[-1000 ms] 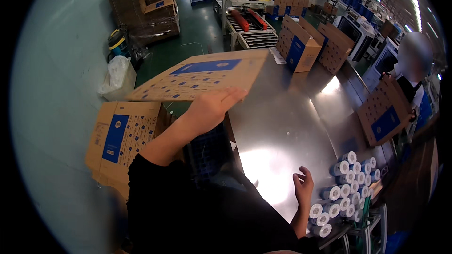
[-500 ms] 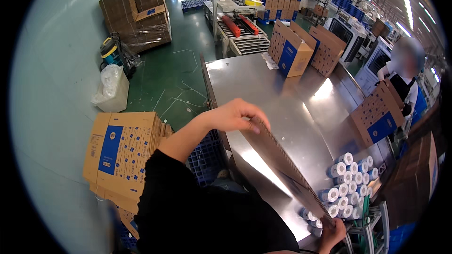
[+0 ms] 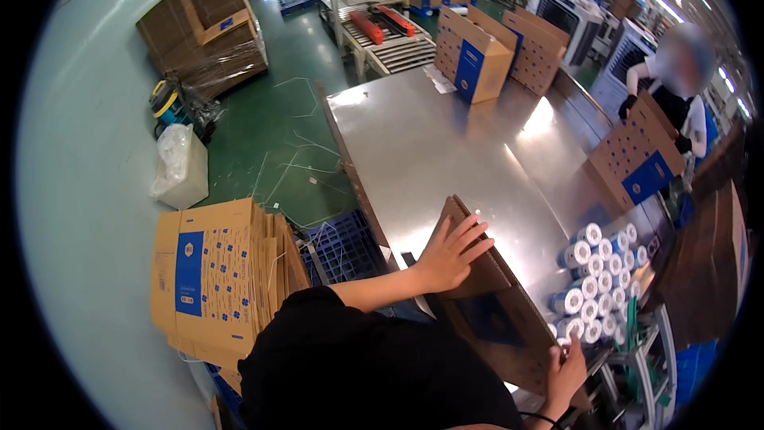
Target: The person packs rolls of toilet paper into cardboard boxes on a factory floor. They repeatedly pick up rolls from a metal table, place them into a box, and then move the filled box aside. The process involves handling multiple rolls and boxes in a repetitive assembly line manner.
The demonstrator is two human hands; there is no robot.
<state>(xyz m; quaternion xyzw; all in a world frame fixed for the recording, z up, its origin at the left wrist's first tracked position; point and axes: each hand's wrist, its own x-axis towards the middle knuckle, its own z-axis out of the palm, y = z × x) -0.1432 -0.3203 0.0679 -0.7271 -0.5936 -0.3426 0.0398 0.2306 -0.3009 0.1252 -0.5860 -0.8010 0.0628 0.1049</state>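
In front of me a brown cardboard carton [image 3: 487,320] stands on its edge at the table's near side, partly unfolded, with a dark printed panel on the side toward me. My left hand [image 3: 447,259] lies against its upper far part, fingers spread and stretched out. At the carton's near right end is my right hand [image 3: 567,370], with thumb and fingers apart beside the edge. Just beyond that end, several white and blue cylindrical rolls [image 3: 595,287] are stacked on their sides, round ends toward me.
A stack of flattened cartons [image 3: 215,271] sits at left by a blue pallet [image 3: 344,251]. Two cartons [image 3: 475,60] stand on the far end of the metal table [image 3: 414,135]. At right, a co-worker [image 3: 684,103] handles another carton [image 3: 637,155]. A roller conveyor [image 3: 406,56] lies beyond.
My left hand has let go of the carton's top edge and is now spread against its side. The carton has widened from a thin flat sheet. My right hand's fingers have loosened.
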